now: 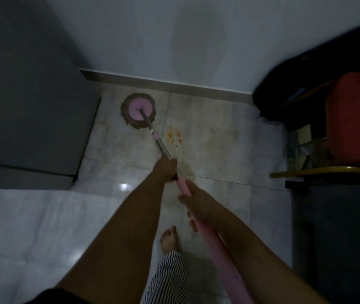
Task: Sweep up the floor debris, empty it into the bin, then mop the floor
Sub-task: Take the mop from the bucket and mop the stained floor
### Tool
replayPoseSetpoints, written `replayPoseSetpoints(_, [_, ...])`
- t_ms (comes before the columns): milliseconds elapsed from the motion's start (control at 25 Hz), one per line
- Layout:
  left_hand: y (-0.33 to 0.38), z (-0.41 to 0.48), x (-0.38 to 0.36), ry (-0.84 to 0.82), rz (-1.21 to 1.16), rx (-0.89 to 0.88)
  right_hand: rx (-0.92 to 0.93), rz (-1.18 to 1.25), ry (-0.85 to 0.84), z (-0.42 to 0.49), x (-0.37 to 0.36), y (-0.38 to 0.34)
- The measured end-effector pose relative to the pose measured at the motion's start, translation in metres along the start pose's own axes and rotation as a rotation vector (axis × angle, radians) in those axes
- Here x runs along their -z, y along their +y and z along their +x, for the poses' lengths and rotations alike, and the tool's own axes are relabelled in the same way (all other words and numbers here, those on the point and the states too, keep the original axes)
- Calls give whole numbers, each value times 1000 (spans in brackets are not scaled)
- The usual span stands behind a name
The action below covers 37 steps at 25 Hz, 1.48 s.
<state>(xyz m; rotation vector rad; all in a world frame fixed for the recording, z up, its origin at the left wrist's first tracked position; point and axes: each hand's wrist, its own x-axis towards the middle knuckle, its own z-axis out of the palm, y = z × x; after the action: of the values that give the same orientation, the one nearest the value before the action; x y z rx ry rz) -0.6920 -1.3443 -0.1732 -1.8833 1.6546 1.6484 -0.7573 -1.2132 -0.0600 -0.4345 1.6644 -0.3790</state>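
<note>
A round pink mop head with a brown fringe lies flat on the pale tiled floor, close to the skirting in the far corner. Its metal and pink handle runs back toward me. My left hand grips the handle higher up, where metal meets pink. My right hand grips the pink part nearer to me. An orange stain with scattered crumbs lies on the tile just right of the handle, apart from the mop head.
A dark grey cabinet fills the left side. A white wall closes the far end. At the right stand a red-seated chair with a gold frame and a black bag. My bare foot is below the hands.
</note>
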Motion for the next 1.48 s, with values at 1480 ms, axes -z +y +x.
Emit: replayPoseSetpoints(1480, [63, -25, -66, -121, 242, -18, 15, 440, -114, -26, 65, 61])
